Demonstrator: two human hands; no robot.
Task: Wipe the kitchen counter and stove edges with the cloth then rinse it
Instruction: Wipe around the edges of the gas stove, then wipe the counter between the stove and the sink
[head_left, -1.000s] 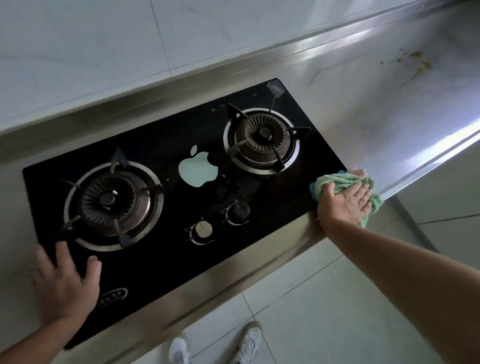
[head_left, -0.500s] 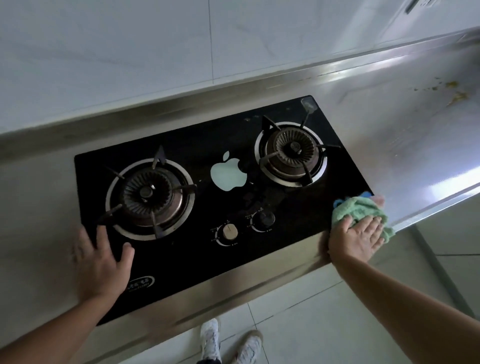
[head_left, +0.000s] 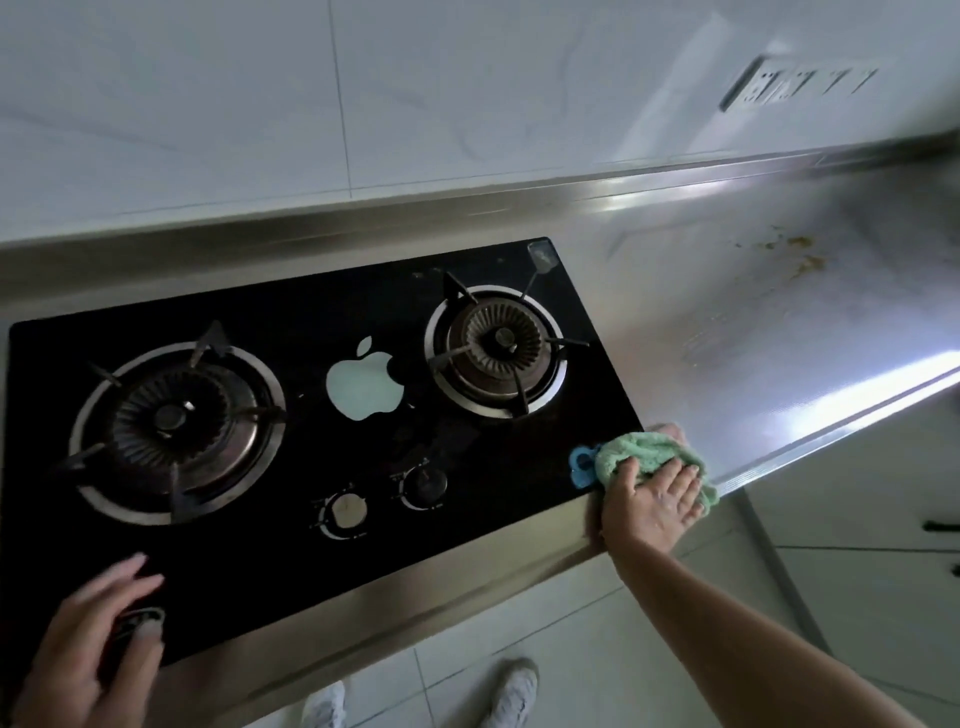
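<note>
R hand (head_left: 657, 501) lies flat on the green cloth (head_left: 644, 451), fingers straight & nearly together, thumb out, pressing it down at the stove (head_left: 493, 499)'s 4 o'clock corner, where the black glass meets the steel counter (head_left: 727, 322). L hand (head_left: 88, 639) is at the 7 o'clock corner, fingers loosely spread, holding nothing; can't tell if it touches the glass. Step in hand, I'd say: wiping the stove's right edge. Next prob. calls for running the cloth up that edge toward 12, then out to the brown stains (head_left: 802, 254) at approx. 1 o'clock from the cloth. Rinse comes after.

You'll read no words here: just a white apple-shaped logo (head_left: 365, 384) on your stove (head_left: 311, 545); its oval badge (head_left: 140, 621) seems blurred.
</note>
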